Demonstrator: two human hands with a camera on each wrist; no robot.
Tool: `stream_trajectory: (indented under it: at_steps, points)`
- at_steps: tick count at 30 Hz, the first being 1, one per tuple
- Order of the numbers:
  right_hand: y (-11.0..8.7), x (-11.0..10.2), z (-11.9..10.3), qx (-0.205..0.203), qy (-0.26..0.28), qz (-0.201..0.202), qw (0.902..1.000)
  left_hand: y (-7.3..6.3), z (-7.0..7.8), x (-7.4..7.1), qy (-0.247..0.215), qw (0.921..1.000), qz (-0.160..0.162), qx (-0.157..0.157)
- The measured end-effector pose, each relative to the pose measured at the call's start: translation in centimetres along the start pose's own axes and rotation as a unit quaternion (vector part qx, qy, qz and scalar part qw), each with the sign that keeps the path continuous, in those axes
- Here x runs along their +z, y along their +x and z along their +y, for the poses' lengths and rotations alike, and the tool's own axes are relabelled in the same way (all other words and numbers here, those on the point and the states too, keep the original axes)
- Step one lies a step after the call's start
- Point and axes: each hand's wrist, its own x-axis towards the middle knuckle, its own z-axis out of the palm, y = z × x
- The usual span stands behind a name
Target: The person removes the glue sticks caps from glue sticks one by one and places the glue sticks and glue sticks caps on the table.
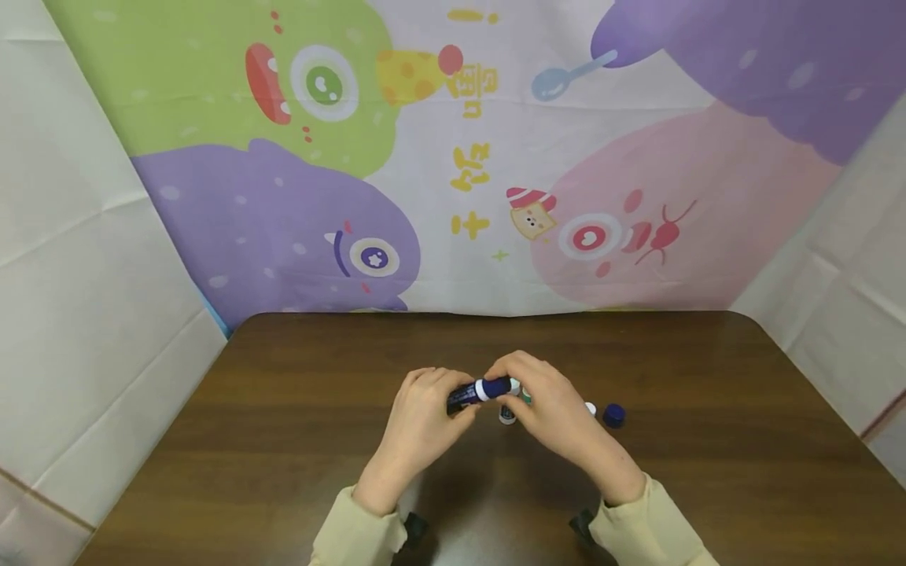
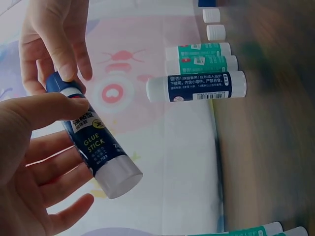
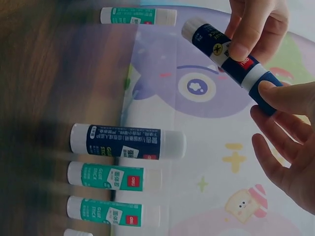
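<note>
In the head view my left hand (image 1: pixel 423 405) grips the body of a navy glue stick (image 1: pixel 463 398), thumb on its label. The fingers and thumb of my right hand (image 1: pixel 550 402) pinch the blue cap (image 1: pixel 498 386) at the stick's other end. A white band shows between cap and label. The left wrist view has the glue stick (image 2: pixel 93 137) slanting, its white base (image 2: pixel 118 177) toward the lower right. The right wrist view shows the right thumb on the blue cap (image 3: pixel 266 93).
Beside the hands lie another navy glue stick (image 3: pixel 125 141) and two green glue sticks (image 3: pixel 108 177), side by side on the brown table (image 1: pixel 297 440). A loose blue cap (image 1: pixel 614 416) and white caps (image 2: pixel 215 32) lie to the right. Another green glue stick (image 3: pixel 138 16) lies apart. A cartoon-printed cloth (image 1: pixel 453 275) hangs behind.
</note>
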Motion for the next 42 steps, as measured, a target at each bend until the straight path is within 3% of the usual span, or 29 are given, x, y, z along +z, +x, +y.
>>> stream_trajectory:
  at_steps: [6,12,18,24,29,36,42]
  points:
    - [-0.1,-0.4,0.1,0.008,-0.006,0.000,1.0000,0.1,0.0,0.1,-0.041,0.9990,-0.013,-0.014]
    - [-0.3,-0.7,0.4,0.007,-0.009,0.008,0.9999,0.1,0.3,0.5,-0.086,0.9942,-0.017,-0.063]
    - [-0.6,-1.0,0.7,0.006,-0.010,0.017,0.9998,0.1,0.6,0.9,-0.092,0.9909,-0.002,-0.099]
    - [-1.0,-1.5,1.0,0.031,-0.018,0.019,0.9992,0.1,0.7,1.1,-0.101,0.9843,0.006,-0.145]
    - [-1.6,-1.8,1.5,0.045,-0.022,0.019,0.9986,0.1,0.8,1.3,-0.109,0.9806,0.007,-0.163]
    - [-2.4,-2.2,2.4,0.061,-0.040,0.023,0.9970,0.0,1.0,1.7,-0.127,0.9771,-0.021,-0.169]
    - [-3.1,-2.7,3.1,0.104,-0.060,0.020,0.9926,-0.3,1.2,2.5,-0.130,0.9756,-0.040,-0.172]
